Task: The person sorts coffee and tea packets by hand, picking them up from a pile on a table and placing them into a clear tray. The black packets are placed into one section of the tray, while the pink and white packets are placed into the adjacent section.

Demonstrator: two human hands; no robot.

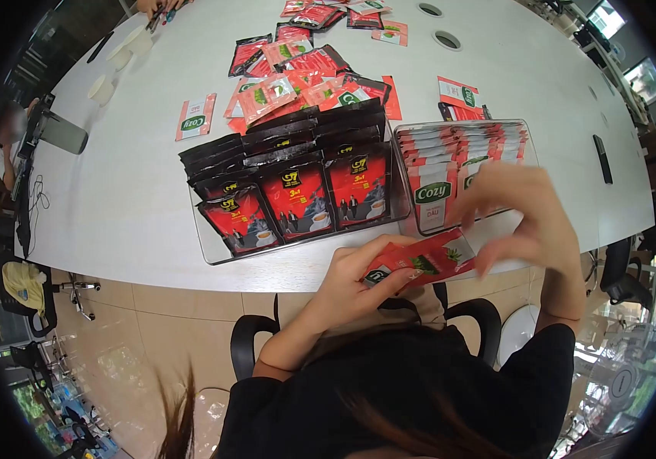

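Observation:
My left hand (366,277) is closed on a red Cozy tea sachet (446,256) with green leaf pictures, held in front of the table's near edge. My right hand (530,214), smeared by motion, is to the right of that sachet, thumb and fingers apart with nothing seen between them. Partly behind it is a clear tray (525,131) with rows of Cozy sachets (431,195) standing upright. To its left, another clear tray (209,249) holds rows of black-and-red G7 3in1 coffee sachets (295,195).
Loose sachets (266,96) lie piled behind the trays. Single Cozy sachets lie at left (195,116) and right (462,93). A dark phone-like object (602,159), pale cups (101,89) and a grey tumbler (64,131) are on the table (136,183). Another person's hands (158,8) show at the far edge.

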